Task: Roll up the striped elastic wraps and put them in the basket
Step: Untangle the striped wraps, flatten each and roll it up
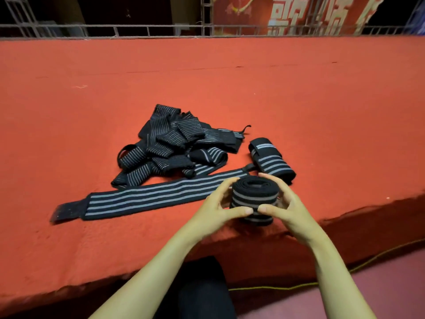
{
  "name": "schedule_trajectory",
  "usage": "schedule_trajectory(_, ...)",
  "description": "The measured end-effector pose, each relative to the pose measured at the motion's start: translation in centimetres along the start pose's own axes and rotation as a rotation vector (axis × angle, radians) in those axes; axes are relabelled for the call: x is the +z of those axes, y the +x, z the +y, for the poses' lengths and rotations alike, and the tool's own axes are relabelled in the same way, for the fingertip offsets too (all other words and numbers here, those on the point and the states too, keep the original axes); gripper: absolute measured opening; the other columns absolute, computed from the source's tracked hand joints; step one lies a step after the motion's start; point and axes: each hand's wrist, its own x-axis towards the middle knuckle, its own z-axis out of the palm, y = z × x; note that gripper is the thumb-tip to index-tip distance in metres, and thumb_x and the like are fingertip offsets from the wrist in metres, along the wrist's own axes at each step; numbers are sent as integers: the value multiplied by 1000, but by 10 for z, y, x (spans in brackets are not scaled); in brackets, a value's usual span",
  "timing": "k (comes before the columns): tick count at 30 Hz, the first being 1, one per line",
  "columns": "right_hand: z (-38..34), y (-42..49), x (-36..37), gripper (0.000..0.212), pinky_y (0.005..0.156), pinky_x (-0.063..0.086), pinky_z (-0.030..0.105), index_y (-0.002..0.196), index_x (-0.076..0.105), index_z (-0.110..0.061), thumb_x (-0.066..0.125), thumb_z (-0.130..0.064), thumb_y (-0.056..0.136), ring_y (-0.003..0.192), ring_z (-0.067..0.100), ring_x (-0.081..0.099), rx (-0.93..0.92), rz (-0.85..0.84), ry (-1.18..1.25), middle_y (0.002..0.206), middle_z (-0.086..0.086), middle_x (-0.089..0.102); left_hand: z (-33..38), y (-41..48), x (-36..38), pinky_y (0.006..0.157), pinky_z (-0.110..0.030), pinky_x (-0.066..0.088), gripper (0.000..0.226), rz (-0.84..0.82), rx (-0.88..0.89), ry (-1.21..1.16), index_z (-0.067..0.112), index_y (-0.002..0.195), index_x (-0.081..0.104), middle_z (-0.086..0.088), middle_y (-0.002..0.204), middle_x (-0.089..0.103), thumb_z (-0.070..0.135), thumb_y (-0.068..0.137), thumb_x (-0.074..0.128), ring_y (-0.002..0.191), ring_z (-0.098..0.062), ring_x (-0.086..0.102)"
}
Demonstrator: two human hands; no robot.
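Observation:
A black wrap with grey stripes is partly rolled into a thick roll (253, 196) near the front edge of the red carpeted platform (207, 77). My left hand (220, 203) grips the roll from the left and my right hand (282, 201) grips it from the right, thumbs meeting at its front. The unrolled tail (142, 199) of this wrap lies flat, stretching left to a black tab end. A finished rolled wrap (271, 160) lies just behind the roll. A tangled pile of several striped wraps (172, 146) lies further left and behind. No basket is in view.
The platform's front edge (345, 217) drops to a pinkish floor with a yellow cable (287, 287). A metal railing (161, 31) runs along the far side, with a red banner (287, 14) behind it. A black-clad knee (202, 286) shows below my arms.

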Motion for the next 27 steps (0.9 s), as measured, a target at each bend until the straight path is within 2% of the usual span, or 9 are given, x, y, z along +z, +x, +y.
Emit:
schedule_trajectory(3, 2, -2, -18, 72, 87, 50, 21, 119, 60, -18, 84, -48, 59, 109, 12, 63, 44, 174, 32, 120, 3, 67, -6, 21, 26, 102, -35, 45, 54, 14, -78, -124, 12, 127, 51, -5, 124, 63, 7, 78, 72, 116, -18, 59)
schedule_trajectory(5, 4, -2, -29, 72, 83, 53, 23, 113, 65, -16, 85, -55, 54, 105, 16, 66, 102, 236, 68, 113, 4, 70, -14, 35, 43, 100, -37, 46, 53, 57, -142, -169, 12, 124, 55, -4, 121, 65, 17, 75, 74, 114, -18, 60)
schedule_trajectory(8, 5, 2, -43, 49, 80, 53, 25, 109, 67, -12, 77, -41, 71, 100, 20, 67, 197, 326, 73, 108, 9, 71, -22, 53, 61, 95, -38, 51, 48, 93, -275, -233, 12, 120, 59, -9, 119, 65, 23, 76, 75, 107, -22, 64)
schedule_trajectory(10, 8, 9, -49, 39, 77, 51, 25, 114, 62, -11, 71, -30, 81, 94, 17, 67, 256, 431, 3, 107, 11, 70, -23, 63, 69, 84, -29, 54, 37, 64, -341, -252, 8, 120, 59, -10, 116, 66, 18, 85, 67, 101, -20, 66)
schedule_trajectory(12, 12, 18, -57, 44, 77, 50, 28, 114, 55, -11, 72, -33, 81, 90, 17, 66, 318, 514, -55, 104, 10, 67, -23, 73, 74, 77, -22, 54, 23, 26, -375, -268, 8, 114, 61, -6, 108, 68, 14, 92, 58, 91, -15, 66)
schedule_trajectory(15, 16, 28, -71, 39, 76, 47, 31, 102, 58, -11, 72, -40, 81, 86, 17, 62, 371, 550, -203, 99, 7, 66, -23, 82, 80, 74, -20, 53, 11, 31, -419, -282, 10, 104, 57, -3, 99, 65, 10, 94, 54, 84, -12, 63)
schedule_trajectory(18, 22, 36, -81, 38, 80, 46, 35, 98, 62, -9, 70, -43, 82, 92, 21, 61, 406, 534, -347, 101, 7, 67, -29, 87, 84, 73, -23, 55, 22, 87, -447, -203, 7, 110, 46, -5, 101, 60, 14, 92, 58, 86, -15, 62)
schedule_trajectory(23, 28, 41, -78, 32, 76, 39, 30, 98, 60, -7, 66, -37, 87, 92, 20, 57, 355, 619, -449, 95, 3, 62, -39, 93, 82, 88, -42, 52, 58, 218, -308, 215, 18, 110, 38, 1, 96, 51, 46, 72, 72, 96, -25, 61)
schedule_trajectory(27, 35, 37, -64, 23, 74, 31, 23, 95, 56, -9, 61, -32, 91, 92, 17, 53, 239, 788, -440, 95, 1, 59, -39, 82, 91, 89, -22, 48, 56, 255, -128, 258, 14, 123, 47, 1, 117, 45, 30, 78, 75, 101, -10, 53)
